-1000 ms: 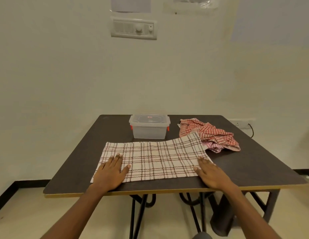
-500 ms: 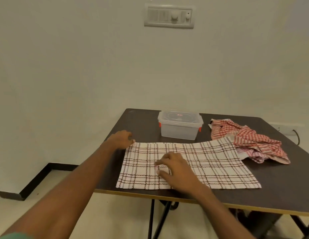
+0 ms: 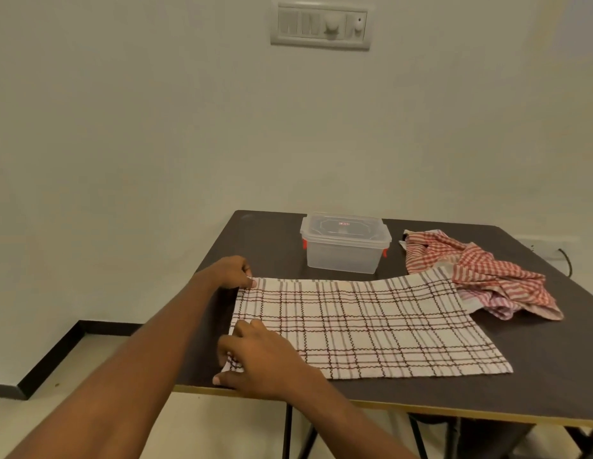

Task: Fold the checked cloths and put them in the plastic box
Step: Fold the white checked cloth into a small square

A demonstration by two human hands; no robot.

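Note:
A white cloth with brown checks [image 3: 371, 326] lies flat on the dark table [image 3: 553, 369]. My left hand [image 3: 230, 271] pinches its far left corner. My right hand [image 3: 258, 357] grips its near left corner at the table's front edge. Behind the cloth stands a clear plastic box [image 3: 345, 243] with its lid on and red clips. A crumpled pile of red-and-white checked cloths [image 3: 477, 273] lies to the right of the box, touching the flat cloth's far right corner.
The table's front edge has a light trim [image 3: 421, 404]. A pale wall stands just behind the table, with a switch panel [image 3: 320, 26] high up and a socket with a cable [image 3: 563, 256] at the right. Floor lies to the left.
My right hand has slid left along the cloth from its middle to the near left corner. My left hand stays at the far left corner. The view has shifted slightly.

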